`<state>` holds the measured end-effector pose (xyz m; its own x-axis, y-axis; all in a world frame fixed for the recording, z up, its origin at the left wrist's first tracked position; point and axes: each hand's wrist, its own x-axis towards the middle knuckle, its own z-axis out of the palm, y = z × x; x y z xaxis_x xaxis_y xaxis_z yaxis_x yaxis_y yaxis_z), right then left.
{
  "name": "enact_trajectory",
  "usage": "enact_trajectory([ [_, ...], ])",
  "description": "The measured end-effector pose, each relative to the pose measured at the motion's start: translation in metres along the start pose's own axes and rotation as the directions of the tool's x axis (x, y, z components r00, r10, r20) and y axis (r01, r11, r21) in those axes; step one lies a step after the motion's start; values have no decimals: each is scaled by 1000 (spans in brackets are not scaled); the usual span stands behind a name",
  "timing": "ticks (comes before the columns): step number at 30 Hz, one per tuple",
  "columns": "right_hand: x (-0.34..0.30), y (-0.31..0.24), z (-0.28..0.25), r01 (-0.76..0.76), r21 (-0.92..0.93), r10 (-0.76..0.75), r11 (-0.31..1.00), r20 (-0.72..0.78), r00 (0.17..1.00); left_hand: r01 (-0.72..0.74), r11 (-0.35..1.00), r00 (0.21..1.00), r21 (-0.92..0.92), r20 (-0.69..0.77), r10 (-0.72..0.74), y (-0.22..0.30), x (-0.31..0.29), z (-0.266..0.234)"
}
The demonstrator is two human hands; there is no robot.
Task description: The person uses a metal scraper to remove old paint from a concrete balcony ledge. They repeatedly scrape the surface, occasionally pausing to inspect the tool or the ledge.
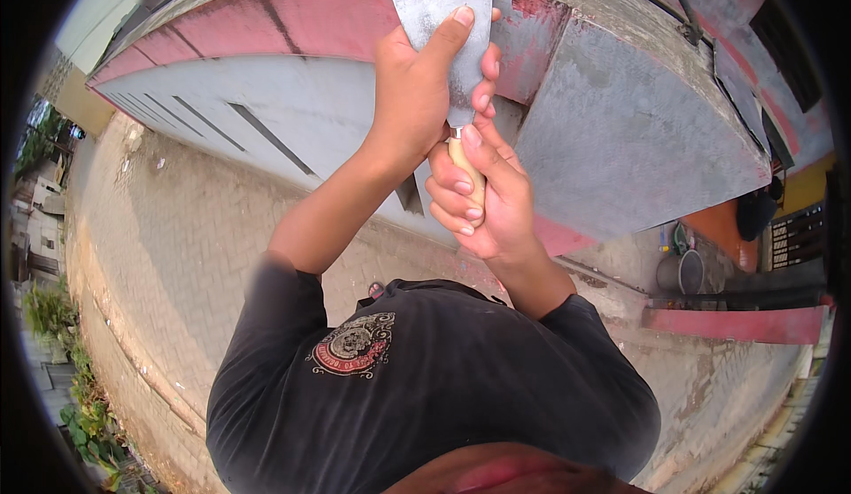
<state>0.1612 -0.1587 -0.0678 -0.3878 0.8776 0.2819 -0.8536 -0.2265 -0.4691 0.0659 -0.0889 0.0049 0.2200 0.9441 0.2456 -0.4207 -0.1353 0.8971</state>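
Both hands are raised in front of me on one putty knife (464, 73), its blade pointing up toward the wall. My left hand (409, 95) grips the wide metal blade, thumb pressed on the near face and fingers wrapped behind it from the other side. Around the pale wooden handle (474, 184) my right hand (501, 197) is closed, its thumb up by the metal collar. A grey edge shows just behind the blade's upper right corner; I cannot make out what it belongs to. The blade's top edge overlaps the pink wall band (332, 19) in view, and whether they touch is unclear.
Ahead runs a low wall (310, 95), pale grey below the worn pink band, with narrow slots. A grey slanted wall face (629, 130) stands to the right. Paving (177, 219) lies at left, plants (53, 308) beyond it. A dark bucket (690, 272) sits at far right.
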Motion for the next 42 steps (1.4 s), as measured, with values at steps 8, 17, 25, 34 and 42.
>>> enact_trajectory([
  [8, -6, 2, -2, 21, -8, -21, 1000, 38, 999, 21, 1000, 999, 2, 37, -21, -5, -5, 0],
  [17, -11, 8, -13, 28, -8, -28, 1000, -14, 1000, -61, 997, 991, -53, 114, 67, -9, -4, -4],
  [25, 10, -5, 15, 75, -11, -74, 997, 89, 993, -136, 990, 983, -40, 116, 140, 9, 4, 4],
  [34, -15, 13, -12, 56, -163, -65, 985, -52, 997, -97, 991, 988, -97, 112, 108, -19, -17, -21],
  [42, -29, 18, -28, 156, -258, -156, 954, 21, 988, -239, 965, 943, 109, 262, 204, -23, -39, -71],
])
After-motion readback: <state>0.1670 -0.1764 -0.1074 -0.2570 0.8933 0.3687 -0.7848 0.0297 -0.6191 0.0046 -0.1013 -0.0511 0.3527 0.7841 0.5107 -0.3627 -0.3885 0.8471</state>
